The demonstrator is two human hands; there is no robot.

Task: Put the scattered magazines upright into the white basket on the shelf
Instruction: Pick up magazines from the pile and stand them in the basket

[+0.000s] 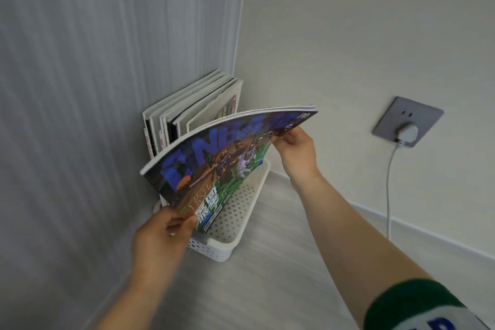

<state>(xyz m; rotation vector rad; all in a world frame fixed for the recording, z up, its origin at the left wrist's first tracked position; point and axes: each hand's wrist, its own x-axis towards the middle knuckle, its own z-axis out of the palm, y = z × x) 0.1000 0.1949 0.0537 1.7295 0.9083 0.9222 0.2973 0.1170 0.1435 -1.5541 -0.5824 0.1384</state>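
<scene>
Head view: both hands are gripping one NBA magazine (214,163), tilted above the white basket (249,195). Left hand (160,233) is pinching its lower corner; right hand (294,150) is pinching its upper far edge. Other magazines (187,112) are standing upright at the basket's far end, leaning against the grey wall (93,61).

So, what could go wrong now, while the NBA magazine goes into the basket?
1. The NBA magazine is bowed and pinched only at two corners by the left hand and the right hand. It may buckle and land slumped, not upright.
2. Its lower edge may catch the rim of the white basket or knock the upright magazines already standing inside.
</scene>
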